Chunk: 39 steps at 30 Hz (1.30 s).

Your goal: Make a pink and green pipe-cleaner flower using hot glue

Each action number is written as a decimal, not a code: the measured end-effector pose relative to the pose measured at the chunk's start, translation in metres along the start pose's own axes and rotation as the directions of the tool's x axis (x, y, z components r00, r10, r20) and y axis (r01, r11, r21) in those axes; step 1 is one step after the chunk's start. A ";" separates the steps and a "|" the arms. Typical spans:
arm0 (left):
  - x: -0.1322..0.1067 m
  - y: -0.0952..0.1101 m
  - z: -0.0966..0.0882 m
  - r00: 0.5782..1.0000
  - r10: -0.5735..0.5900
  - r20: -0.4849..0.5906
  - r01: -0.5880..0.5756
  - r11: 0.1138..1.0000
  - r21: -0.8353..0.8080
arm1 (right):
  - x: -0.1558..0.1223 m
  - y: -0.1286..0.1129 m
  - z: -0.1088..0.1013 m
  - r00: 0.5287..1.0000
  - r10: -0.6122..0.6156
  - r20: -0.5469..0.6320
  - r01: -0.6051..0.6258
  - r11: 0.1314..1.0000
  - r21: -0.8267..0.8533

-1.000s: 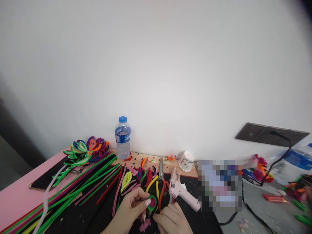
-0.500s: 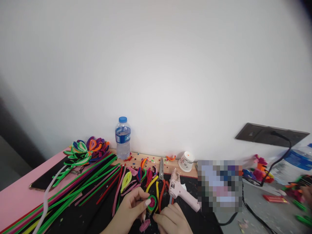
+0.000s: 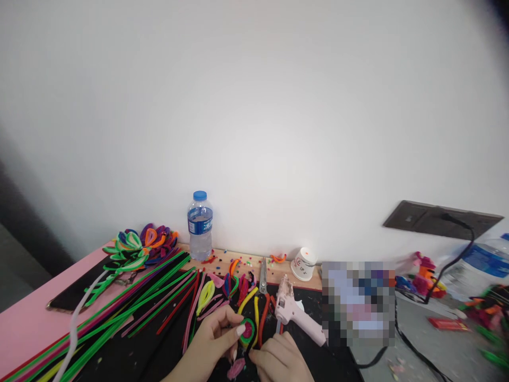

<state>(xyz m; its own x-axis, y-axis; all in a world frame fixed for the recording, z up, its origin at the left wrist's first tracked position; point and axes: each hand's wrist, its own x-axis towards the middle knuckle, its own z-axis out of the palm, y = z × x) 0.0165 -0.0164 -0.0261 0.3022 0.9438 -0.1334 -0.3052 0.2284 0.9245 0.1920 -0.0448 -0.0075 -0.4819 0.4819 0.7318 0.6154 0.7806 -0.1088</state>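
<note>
My left hand (image 3: 217, 339) pinches a small round coil of fuzzy pipe cleaner (image 3: 247, 331), green outside and pink in the middle, between thumb and fingers. Just right of it, my right hand (image 3: 280, 358) is closed, its fingertips by the coil's lower edge; what they grip is hidden. Under the left fingertips shows a pink fuzzy loop (image 3: 236, 368). Beyond the hands lie a yellow loop (image 3: 205, 297), curved yellow strips (image 3: 248, 300) and a metal cutting tool (image 3: 263, 278). A pale pink glue gun (image 3: 304, 321) rests beside my right hand.
Long pipe cleaners (image 3: 131, 307) spread across the left side, near a finished-looking fuzzy flower (image 3: 139, 244). A water bottle (image 3: 200, 225) and a paper cup (image 3: 304, 264) stand by the wall. A black cable (image 3: 421, 353) runs along the right; a blurred-out patch (image 3: 360, 302) hides something.
Both hands and the coil stay almost in place. At the far right edge, another person's hand, partly visible before, is no longer clearly seen.
</note>
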 end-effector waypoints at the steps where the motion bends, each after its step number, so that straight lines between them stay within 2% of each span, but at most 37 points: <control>1: 0.000 0.000 0.000 1.000 0.002 0.001 -0.002 1.000 0.001 | 0.000 0.000 0.000 1.000 0.004 0.000 -0.004 1.000 0.002; 30: 0.000 0.001 0.000 1.000 -0.022 0.006 0.022 0.999 -0.030 | -0.002 0.000 0.000 1.000 0.012 0.014 -0.012 1.000 0.021; 39: 0.001 0.000 0.000 1.000 0.001 -0.007 -0.001 0.999 -0.032 | -0.003 0.002 0.000 1.000 0.001 0.016 -0.002 1.000 0.019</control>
<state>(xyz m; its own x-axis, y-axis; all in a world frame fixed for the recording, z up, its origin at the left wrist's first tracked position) 0.0170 -0.0158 -0.0263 0.2957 0.9457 -0.1350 -0.3346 0.2349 0.9126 0.1942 -0.0448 -0.0100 -0.4907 0.4892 0.7210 0.6044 0.7872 -0.1228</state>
